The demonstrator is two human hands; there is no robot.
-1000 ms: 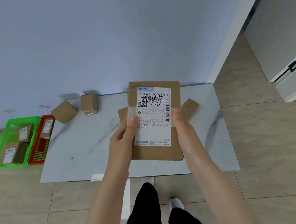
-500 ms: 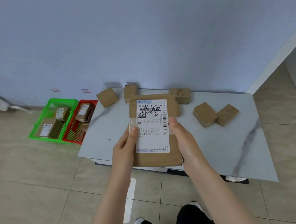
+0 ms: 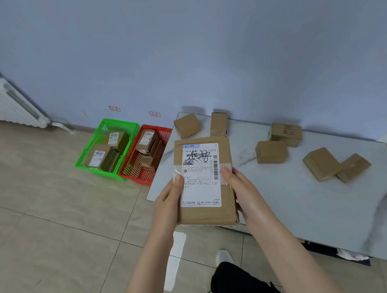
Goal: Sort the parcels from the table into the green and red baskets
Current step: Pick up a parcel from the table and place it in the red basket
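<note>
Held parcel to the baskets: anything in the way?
Nothing visible. The left hand and right hand hold the parcel near the table's left end; the red basket and green basket stand on the floor just past it, tops open. Each already holds parcels, with room left.

Plain indoor room arranged as a makeshift parcel-sorting station: beige tiled floor point(image 3: 41, 234), bare pale wall point(image 3: 200, 38), white radiator point(image 3: 4, 104), low marble-patterned worktop point(image 3: 301, 206) carrying cardboard parcels point(image 3: 271, 151), green basket point(image 3: 90, 143) and red basket point(image 3: 143, 175) on the floor below small wall labels point(image 3: 114, 108).
</note>
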